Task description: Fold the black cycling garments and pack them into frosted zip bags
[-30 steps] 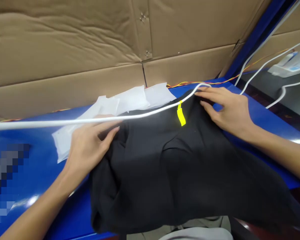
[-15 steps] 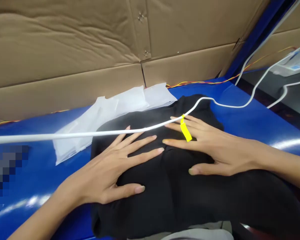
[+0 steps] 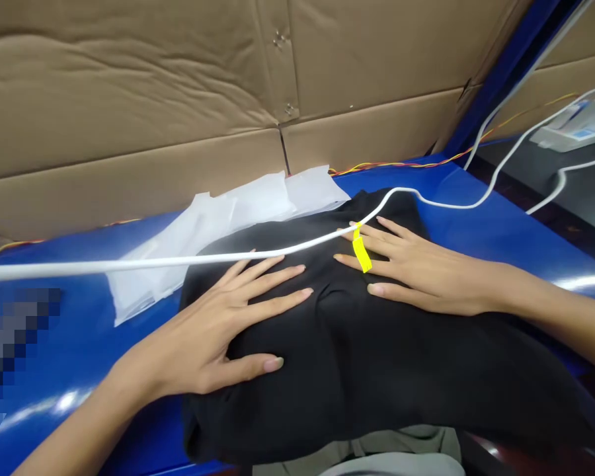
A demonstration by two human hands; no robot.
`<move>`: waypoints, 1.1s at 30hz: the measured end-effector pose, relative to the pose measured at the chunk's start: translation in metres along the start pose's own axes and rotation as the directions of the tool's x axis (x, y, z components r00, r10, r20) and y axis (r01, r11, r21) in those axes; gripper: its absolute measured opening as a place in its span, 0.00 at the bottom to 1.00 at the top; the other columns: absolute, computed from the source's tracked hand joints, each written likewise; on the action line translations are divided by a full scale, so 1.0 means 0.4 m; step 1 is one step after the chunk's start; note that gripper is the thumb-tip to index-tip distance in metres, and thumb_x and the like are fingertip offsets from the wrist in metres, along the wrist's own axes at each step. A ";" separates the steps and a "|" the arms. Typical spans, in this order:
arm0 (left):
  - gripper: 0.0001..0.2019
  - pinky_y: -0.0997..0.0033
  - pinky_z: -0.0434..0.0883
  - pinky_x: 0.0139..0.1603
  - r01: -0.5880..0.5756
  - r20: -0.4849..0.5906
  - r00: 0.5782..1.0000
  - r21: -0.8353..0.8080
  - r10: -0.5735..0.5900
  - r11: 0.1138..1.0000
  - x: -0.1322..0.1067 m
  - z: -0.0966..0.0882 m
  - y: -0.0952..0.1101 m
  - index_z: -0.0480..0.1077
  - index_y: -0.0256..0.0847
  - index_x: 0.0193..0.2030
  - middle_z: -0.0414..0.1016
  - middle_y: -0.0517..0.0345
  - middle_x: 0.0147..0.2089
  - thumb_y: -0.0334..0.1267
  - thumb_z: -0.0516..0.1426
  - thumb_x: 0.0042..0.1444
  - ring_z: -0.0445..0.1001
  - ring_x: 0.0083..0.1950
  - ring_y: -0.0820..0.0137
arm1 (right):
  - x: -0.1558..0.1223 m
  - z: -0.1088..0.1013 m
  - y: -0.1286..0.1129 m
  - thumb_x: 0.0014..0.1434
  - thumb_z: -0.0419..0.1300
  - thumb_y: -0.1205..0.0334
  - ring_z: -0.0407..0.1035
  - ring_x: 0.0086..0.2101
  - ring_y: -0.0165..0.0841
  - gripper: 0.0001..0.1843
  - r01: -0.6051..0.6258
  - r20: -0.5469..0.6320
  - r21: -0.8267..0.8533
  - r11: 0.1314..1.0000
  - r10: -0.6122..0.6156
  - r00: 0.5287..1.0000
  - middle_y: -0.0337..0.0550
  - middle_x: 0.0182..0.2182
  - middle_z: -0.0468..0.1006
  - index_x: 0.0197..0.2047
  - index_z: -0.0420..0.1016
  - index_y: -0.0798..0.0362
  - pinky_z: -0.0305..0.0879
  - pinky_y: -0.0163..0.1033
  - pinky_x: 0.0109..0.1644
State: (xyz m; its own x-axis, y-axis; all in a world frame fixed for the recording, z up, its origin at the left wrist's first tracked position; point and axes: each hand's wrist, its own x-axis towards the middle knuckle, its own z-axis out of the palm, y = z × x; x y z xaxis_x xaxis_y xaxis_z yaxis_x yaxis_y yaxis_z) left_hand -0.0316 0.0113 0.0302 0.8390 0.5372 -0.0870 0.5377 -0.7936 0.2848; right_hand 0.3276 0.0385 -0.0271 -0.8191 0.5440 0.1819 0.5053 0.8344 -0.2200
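Blue bench (image 3: 89, 350) below a cardboard wall (image 3: 129, 86) carries a black garment (image 3: 377, 370), folded or just bunched, I can't quite tell, beside white translucent sheets (image 3: 258, 201). I see the left hand (image 3: 213, 324) and right hand (image 3: 416, 271) pressing flat on it, fingers (image 3: 277, 276) spread open, gripping nothing. Right fingertips lie beside a small yellow tag (image 3: 361, 250), just under a white cable (image 3: 129, 261).

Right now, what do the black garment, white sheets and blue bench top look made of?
Black garment: soft matte fabric, probably knit; it creases and shows no shine. White sheets: thin, translucent plastic film or tissue, can't tell which; light passes through. Blue bench top: glossy paint or laminate, judging by bright glare streaks.
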 end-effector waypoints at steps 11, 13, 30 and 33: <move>0.16 0.55 0.72 0.66 -0.286 -0.365 0.885 0.064 0.289 0.956 0.002 0.009 0.009 0.76 0.44 0.58 0.83 0.51 0.57 0.32 0.62 0.65 0.76 0.62 0.58 | 0.016 -0.024 -0.003 0.70 0.63 0.62 0.76 0.56 0.45 0.15 0.247 -0.296 0.080 0.966 -0.214 0.931 0.55 0.54 0.83 0.58 0.78 0.55 0.72 0.52 0.62; 0.09 0.62 0.76 0.55 -0.315 -0.331 0.898 -0.019 0.291 0.949 0.006 -0.003 0.023 0.77 0.42 0.51 0.84 0.51 0.50 0.31 0.58 0.67 0.79 0.51 0.63 | 0.018 -0.041 -0.016 0.69 0.65 0.65 0.78 0.46 0.38 0.08 0.294 -0.308 0.285 0.912 -0.203 0.929 0.48 0.44 0.85 0.51 0.79 0.53 0.73 0.44 0.54; 0.12 0.65 0.77 0.56 -0.268 -0.247 0.946 -0.230 0.211 0.935 0.016 -0.017 0.039 0.77 0.44 0.46 0.84 0.53 0.48 0.30 0.59 0.57 0.78 0.50 0.63 | -0.003 -0.054 -0.089 0.44 0.62 0.72 0.63 0.32 0.31 0.12 0.064 0.187 0.682 0.728 -0.258 0.948 0.33 0.27 0.70 0.31 0.64 0.50 0.57 0.41 0.46; 0.09 0.67 0.79 0.51 -0.278 -0.302 0.935 -0.293 0.188 0.915 0.022 -0.011 0.030 0.76 0.42 0.44 0.84 0.53 0.44 0.28 0.59 0.60 0.80 0.44 0.65 | 0.002 -0.061 -0.068 0.46 0.58 0.70 0.65 0.30 0.31 0.09 0.052 0.131 0.796 0.603 -0.256 0.958 0.34 0.26 0.71 0.32 0.66 0.49 0.60 0.40 0.45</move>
State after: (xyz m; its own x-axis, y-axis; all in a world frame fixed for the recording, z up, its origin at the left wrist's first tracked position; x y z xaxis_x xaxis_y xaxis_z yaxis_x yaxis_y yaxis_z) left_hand -0.0181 0.0075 0.0369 0.8596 0.4394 0.2606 0.2338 -0.7919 0.5641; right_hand 0.3197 0.0185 0.0026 -0.9493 0.2962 0.1050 0.0458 0.4608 -0.8863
